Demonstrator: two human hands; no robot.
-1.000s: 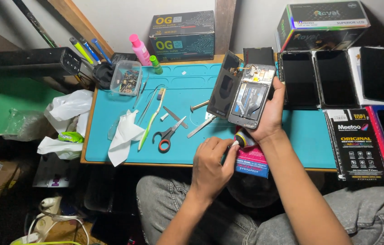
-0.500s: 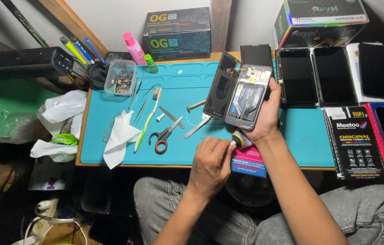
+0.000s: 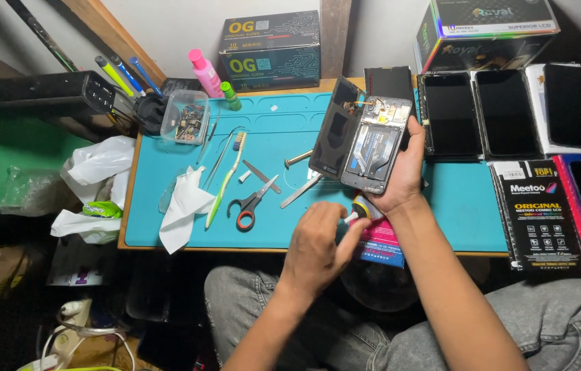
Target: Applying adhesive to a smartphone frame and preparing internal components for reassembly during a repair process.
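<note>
My right hand point(image 3: 404, 172) grips an opened phone point(image 3: 371, 148) upright over the teal mat point(image 3: 283, 124). The phone's inner frame and parts face me, and its dark screen panel point(image 3: 332, 134) hangs open to the left. Under the heel of that hand sits a small black and yellow tube point(image 3: 365, 205). My left hand point(image 3: 318, 240) is just below, with thumb and fingertips pinched on the tube's white tip point(image 3: 351, 217). Whether the right hand also holds the tube is unclear.
On the mat lie red-handled scissors point(image 3: 253, 203), a green toothbrush point(image 3: 225, 182), tweezers point(image 3: 301, 192), a white tissue point(image 3: 184, 206) and a clear parts box point(image 3: 184, 117). Dark phone screens point(image 3: 507, 113) lie at the right, with cartons behind and a pink packet point(image 3: 381, 242) at the mat's front edge.
</note>
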